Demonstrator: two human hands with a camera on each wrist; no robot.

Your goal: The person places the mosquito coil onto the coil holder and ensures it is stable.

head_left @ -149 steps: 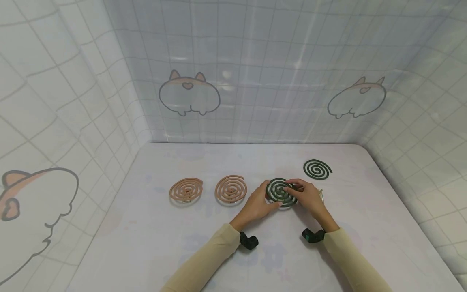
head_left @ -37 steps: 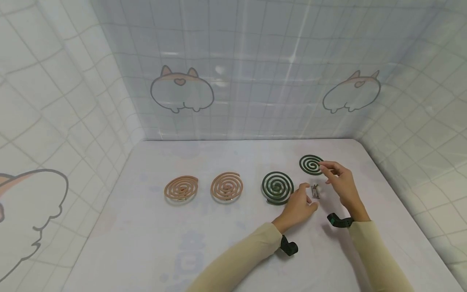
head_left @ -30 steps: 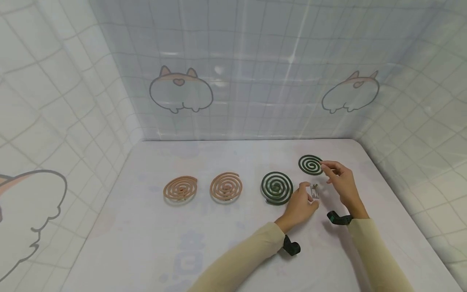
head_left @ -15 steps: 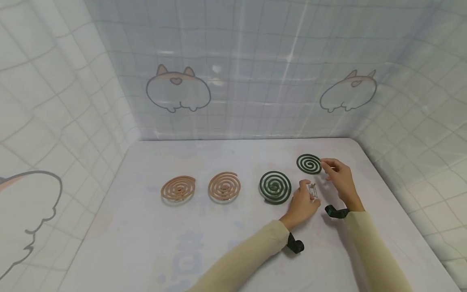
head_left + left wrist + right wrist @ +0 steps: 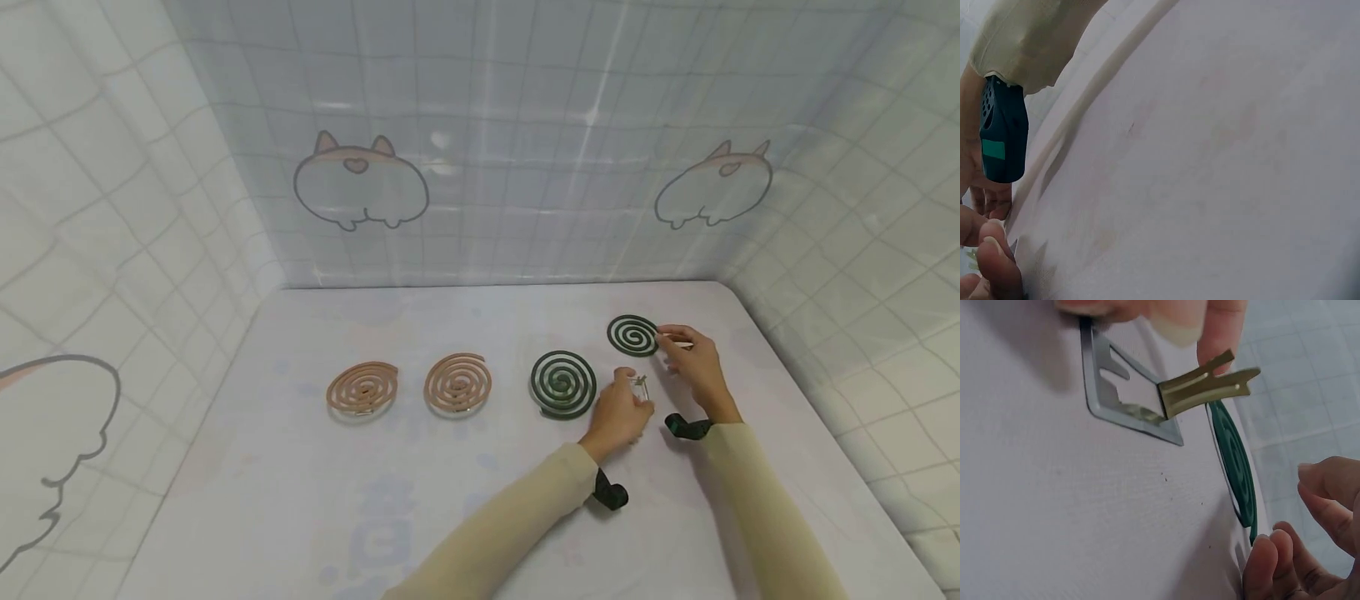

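Note:
Near the table's right side, my left hand grips a small metal mosquito coil stand between thumb and fingers. Its bent brass-coloured prongs stick up from a flat grey frame. My right hand is at the right edge of a dark green mosquito coil, thumb and fingers apart in the right wrist view; whether the fingertips touch the coil is unclear. A second green coil lies just left of my left hand. In the left wrist view only fingertips and a sliver of metal show.
Two brown mosquito coils sit further left in the row, with bits of metal showing under them. A white cloth covers the table. Tiled-pattern sheets with cartoon animals hang at the back and both sides.
Five seconds ago both hands held the nearer green coil; it now lies free. Both hands moved right. My left hand has since closed on the metal stand; my right hand stays by the far coil.

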